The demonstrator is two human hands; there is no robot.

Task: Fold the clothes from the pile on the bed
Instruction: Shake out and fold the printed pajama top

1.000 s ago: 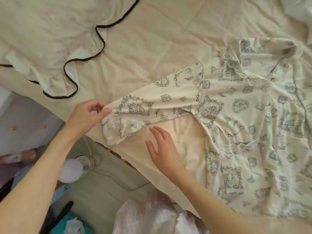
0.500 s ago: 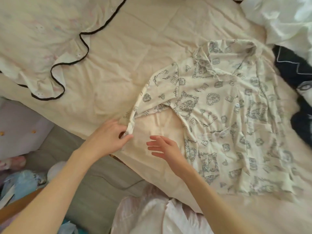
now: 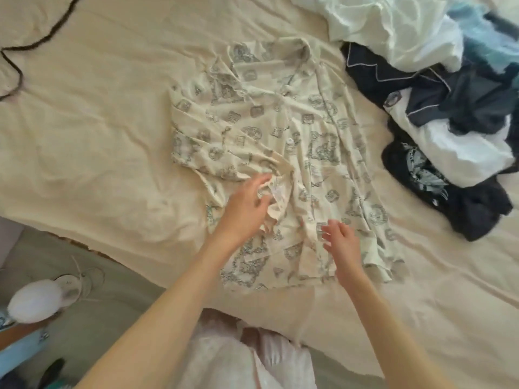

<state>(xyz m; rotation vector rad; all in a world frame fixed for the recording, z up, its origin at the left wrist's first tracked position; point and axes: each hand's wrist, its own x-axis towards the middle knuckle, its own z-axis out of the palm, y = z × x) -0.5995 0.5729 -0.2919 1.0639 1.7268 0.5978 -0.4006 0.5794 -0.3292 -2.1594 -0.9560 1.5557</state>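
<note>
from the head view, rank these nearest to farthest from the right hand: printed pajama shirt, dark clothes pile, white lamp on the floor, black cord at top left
1. Printed pajama shirt: directly under the right hand.
2. Dark clothes pile: up and to its right on the bed.
3. White lamp: far left, down on the floor.
4. Black cord: top left corner of the bed, farthest.

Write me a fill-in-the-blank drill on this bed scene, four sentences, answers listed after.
1. The patterned shirt lies spread on the cream ____.
2. Both hands, the left hand and the right hand, are over the shirt's ____ half, the one nearer the person.
3. The pile of unfolded clothes sits on the shirt's ____ side as seen here.
4. The top garment in that pile is ____ in colour.

Missing words: bed sheet; lower; right; white
</note>
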